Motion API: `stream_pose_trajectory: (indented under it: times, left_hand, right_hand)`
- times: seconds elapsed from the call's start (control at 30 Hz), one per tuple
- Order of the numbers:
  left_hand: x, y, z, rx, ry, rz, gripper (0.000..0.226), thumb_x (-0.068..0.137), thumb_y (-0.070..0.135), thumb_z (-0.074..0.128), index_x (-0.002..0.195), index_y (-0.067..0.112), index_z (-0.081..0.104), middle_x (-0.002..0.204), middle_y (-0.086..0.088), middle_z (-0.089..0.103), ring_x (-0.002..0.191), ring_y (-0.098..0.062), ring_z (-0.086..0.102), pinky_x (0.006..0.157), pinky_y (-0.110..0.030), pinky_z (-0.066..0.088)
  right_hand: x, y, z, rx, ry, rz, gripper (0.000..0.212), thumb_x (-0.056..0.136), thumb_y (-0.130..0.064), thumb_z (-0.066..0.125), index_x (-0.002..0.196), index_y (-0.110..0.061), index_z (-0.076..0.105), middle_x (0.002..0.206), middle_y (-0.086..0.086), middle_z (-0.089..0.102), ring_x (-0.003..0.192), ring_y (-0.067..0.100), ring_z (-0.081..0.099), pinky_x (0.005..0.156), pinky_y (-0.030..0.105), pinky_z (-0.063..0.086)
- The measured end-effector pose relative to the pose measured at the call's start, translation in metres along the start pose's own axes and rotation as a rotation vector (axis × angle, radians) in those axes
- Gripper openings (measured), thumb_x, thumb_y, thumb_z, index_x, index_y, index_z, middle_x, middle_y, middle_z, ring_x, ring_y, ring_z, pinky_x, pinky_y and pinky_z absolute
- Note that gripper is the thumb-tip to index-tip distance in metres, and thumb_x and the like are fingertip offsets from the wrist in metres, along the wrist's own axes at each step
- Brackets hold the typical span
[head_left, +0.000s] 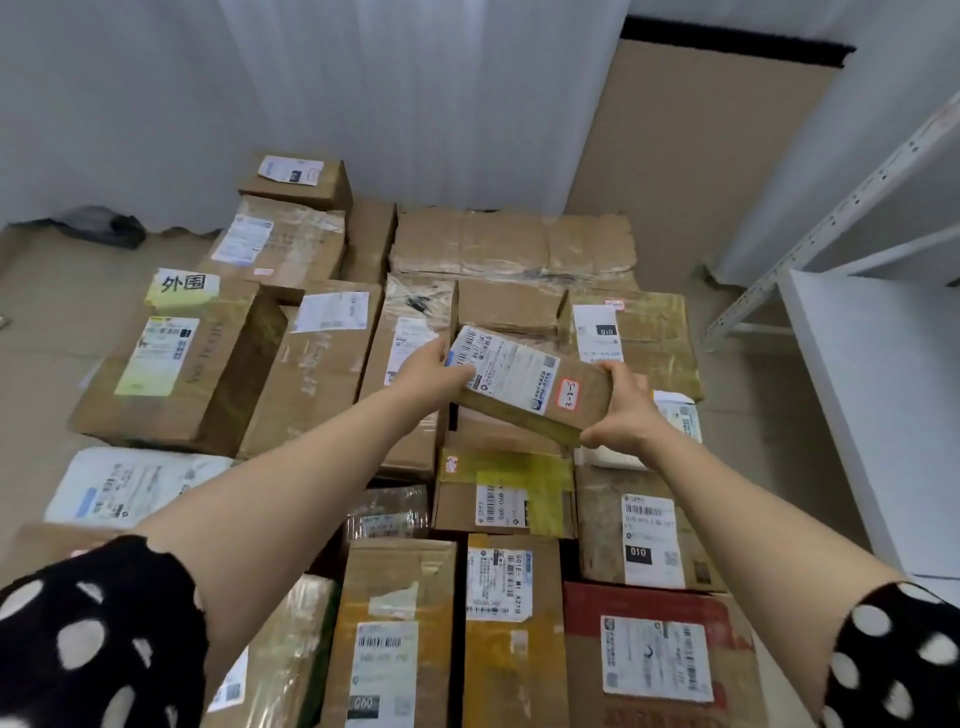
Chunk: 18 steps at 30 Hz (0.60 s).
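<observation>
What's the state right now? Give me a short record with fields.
held item: small cardboard box, held over the pile, tilted
left: left hand grips its left end, thumb on the shipping label
right: right hand grips its right end
marking: red-edged sticker beside the label
below: labelled parcels packed close together
right side: white shelf

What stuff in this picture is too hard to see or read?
1. Head view, label on the held box: print too blurred and small to read.
2. Head view, the box's ends: covered by the left hand and right hand.
3. Head view, red box: cut off by the bottom edge.
4. Head view, white shelf: cut off by the right edge.
</observation>
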<state>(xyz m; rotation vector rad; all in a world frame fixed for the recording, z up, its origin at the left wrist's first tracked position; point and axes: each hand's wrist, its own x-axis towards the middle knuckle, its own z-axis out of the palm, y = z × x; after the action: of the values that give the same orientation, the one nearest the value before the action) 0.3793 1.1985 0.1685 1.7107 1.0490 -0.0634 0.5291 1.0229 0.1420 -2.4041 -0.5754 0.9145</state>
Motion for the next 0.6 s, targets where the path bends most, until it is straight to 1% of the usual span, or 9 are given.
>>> stream_pose_trajectory:
  times: [0.03,0.07,0.13,0.17,0.23,0.33,0.43,0.5,0.6]
  left_hand:
    - [0.006,-0.002,0.002,-0.013,-0.009,-0.007,0.046,0.097,0.016,0.052,0.141,0.009,0.04,0.135,-0.004,0.051,0.114,-0.017,0.049,0.088,-0.025,0.034]
    - [0.011,-0.004,0.005,-0.023,-0.017,-0.012,0.043,0.096,0.015,0.052,0.138,0.01,0.043,0.132,-0.003,0.054,0.111,-0.017,0.05,0.087,-0.025,0.036]
    - [0.018,-0.011,0.009,-0.03,-0.024,-0.037,0.041,0.096,0.014,0.052,0.135,0.01,0.045,0.124,0.001,0.056,0.115,-0.021,0.052,0.088,-0.027,0.038]
    - [0.021,-0.015,0.011,-0.025,-0.024,-0.052,0.039,0.095,0.013,0.052,0.134,0.01,0.047,0.125,-0.001,0.058,0.115,-0.022,0.053,0.089,-0.028,0.039]
    - [0.026,-0.021,0.013,-0.023,-0.015,-0.058,0.035,0.095,0.011,0.052,0.13,0.012,0.051,0.125,-0.005,0.06,0.111,-0.021,0.055,0.09,-0.03,0.043]
    - [0.033,-0.024,0.015,-0.031,0.01,-0.052,0.034,0.094,0.009,0.051,0.127,0.012,0.054,0.123,-0.005,0.061,0.109,-0.02,0.057,0.087,-0.03,0.046]
    - [0.041,-0.026,0.017,0.02,0.054,-0.051,0.03,0.092,0.012,0.053,0.121,0.01,0.057,0.119,-0.005,0.063,0.107,-0.022,0.058,0.088,-0.034,0.049]
    - [0.045,-0.027,0.019,0.059,0.079,-0.057,0.027,0.091,0.014,0.053,0.117,0.008,0.059,0.115,-0.007,0.064,0.104,-0.024,0.059,0.088,-0.037,0.05]
    - [0.051,-0.032,0.024,0.141,0.095,-0.066,0.025,0.092,0.017,0.052,0.112,0.005,0.06,0.111,-0.01,0.064,0.097,-0.025,0.058,0.072,-0.031,0.046]
  right_hand:
    - [0.005,0.001,0.003,0.013,-0.003,0.002,0.091,0.064,0.006,0.074,0.14,-0.02,0.031,0.135,0.01,0.027,0.116,0.025,0.04,0.097,0.031,0.04]
    - [0.011,0.002,0.005,0.028,-0.009,0.0,0.089,0.063,0.008,0.073,0.138,-0.02,0.034,0.134,0.01,0.029,0.111,0.023,0.041,0.091,0.03,0.043]
    - [0.02,0.006,0.01,0.044,-0.017,-0.006,0.086,0.062,0.009,0.072,0.135,-0.021,0.037,0.132,0.011,0.033,0.109,0.022,0.044,0.083,0.03,0.045]
    - [0.024,0.008,0.012,0.046,-0.02,-0.009,0.087,0.061,0.009,0.072,0.135,-0.02,0.037,0.132,0.011,0.034,0.11,0.023,0.045,0.082,0.03,0.045]
    - [0.031,0.011,0.015,0.051,-0.017,-0.015,0.088,0.062,0.01,0.072,0.136,-0.02,0.036,0.132,0.01,0.034,0.112,0.024,0.045,0.083,0.03,0.046]
    - [0.039,0.011,0.017,0.048,-0.015,-0.027,0.089,0.065,0.011,0.071,0.14,-0.02,0.033,0.133,0.009,0.03,0.111,0.02,0.041,0.088,0.029,0.043]
    - [0.048,0.008,0.023,0.031,-0.013,-0.027,0.091,0.066,0.009,0.072,0.141,-0.021,0.031,0.137,0.011,0.027,0.12,0.025,0.041,0.099,0.034,0.044]
    - [0.054,0.009,0.028,0.025,-0.023,-0.01,0.092,0.067,0.009,0.072,0.142,-0.023,0.03,0.138,0.011,0.025,0.121,0.028,0.042,0.097,0.033,0.044]
    - [0.061,0.014,0.032,0.01,-0.028,-0.005,0.093,0.067,0.009,0.073,0.143,-0.024,0.029,0.138,0.011,0.025,0.121,0.028,0.041,0.092,0.029,0.042]
